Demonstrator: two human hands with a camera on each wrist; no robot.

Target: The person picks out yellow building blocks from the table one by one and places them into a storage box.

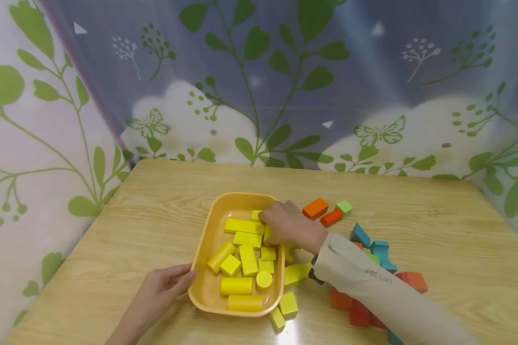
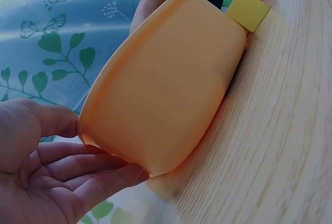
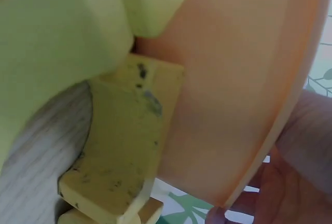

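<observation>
An orange-yellow plastic tray (image 1: 202,239) sits on the table with several yellow blocks (image 1: 243,226) in it, among them cuboids, cubes and cylinders. My left hand (image 1: 157,292) holds its left side, thumb at the rim and fingers against the outer wall, as the left wrist view shows too. Over the right rim reaches my right hand (image 1: 290,223), its fingers bent down into the tray beside yellow blocks. Whether they pinch one is hidden. Outside the right wall lie more yellow blocks (image 1: 288,305); the right wrist view shows a curved, stained yellow block (image 3: 122,141) against that wall.
Right of the tray, orange (image 1: 315,208), green (image 1: 344,207), blue (image 1: 384,254) and red blocks (image 1: 359,314) lie loose, partly under the right sleeve (image 1: 384,282). A leaf-patterned curtain (image 1: 259,96) hangs behind the wooden table (image 1: 155,211).
</observation>
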